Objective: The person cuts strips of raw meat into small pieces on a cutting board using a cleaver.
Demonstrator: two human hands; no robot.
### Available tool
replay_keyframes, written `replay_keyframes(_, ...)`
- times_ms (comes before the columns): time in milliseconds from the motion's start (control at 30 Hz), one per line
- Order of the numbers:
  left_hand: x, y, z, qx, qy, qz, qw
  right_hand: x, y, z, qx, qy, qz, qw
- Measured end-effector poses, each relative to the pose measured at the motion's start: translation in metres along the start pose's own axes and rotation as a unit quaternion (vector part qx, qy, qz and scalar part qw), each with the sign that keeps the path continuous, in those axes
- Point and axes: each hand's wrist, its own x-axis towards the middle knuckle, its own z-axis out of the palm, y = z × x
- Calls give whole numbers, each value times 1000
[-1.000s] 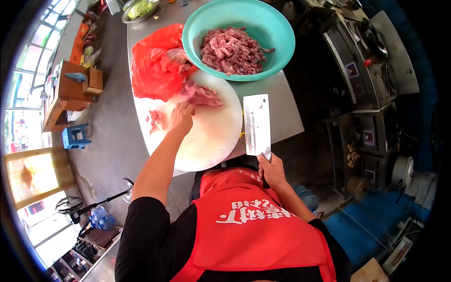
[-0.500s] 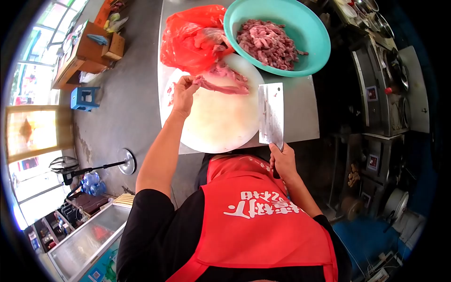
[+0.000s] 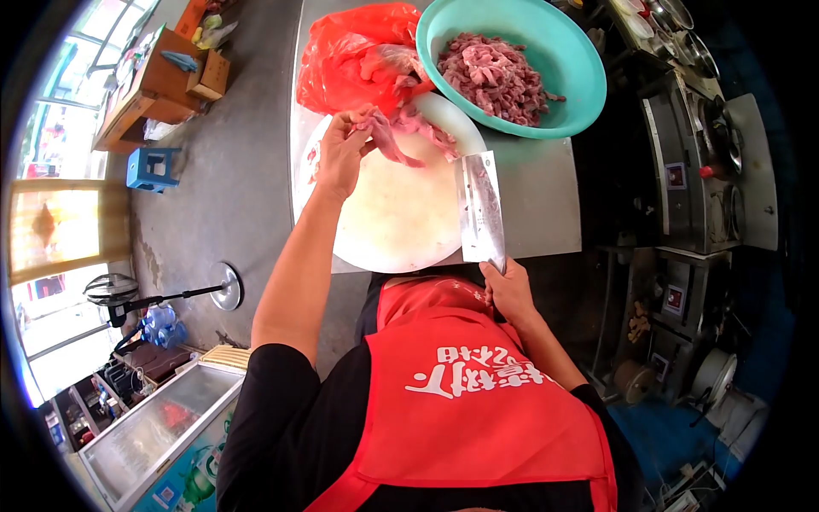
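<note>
My left hand point(image 3: 343, 152) pinches one end of a strip of raw meat point(image 3: 389, 142), lifted over the round white cutting board point(image 3: 397, 213). Its free end hangs toward the board's middle. My right hand point(image 3: 508, 290) is closed on the handle of a cleaver point(image 3: 483, 209), whose broad blade lies over the board's right edge. Another piece of meat point(image 3: 426, 132) rests at the board's far side. Behind it sits a red plastic bag point(image 3: 341, 64) with more meat showing at its mouth. The turquoise basin point(image 3: 573, 81) beside the bag holds a heap of cut meat point(image 3: 495, 77).
The board lies on a metal table point(image 3: 537, 196). At left stand a blue stool point(image 3: 153, 169), a fan point(image 3: 115, 292) and a glass-topped freezer point(image 3: 162, 427). Stoves and cookware point(image 3: 717, 154) line the right side.
My left hand has raised the meat strip, so it hangs more steeply and its free end has swung left. The cleaver has shifted slightly left and its blade has turned.
</note>
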Motion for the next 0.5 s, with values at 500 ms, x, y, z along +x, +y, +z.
replay_keyframes(500,-3,47,18,117,20,169,978,-5,12,-8,30,20,-7,999)
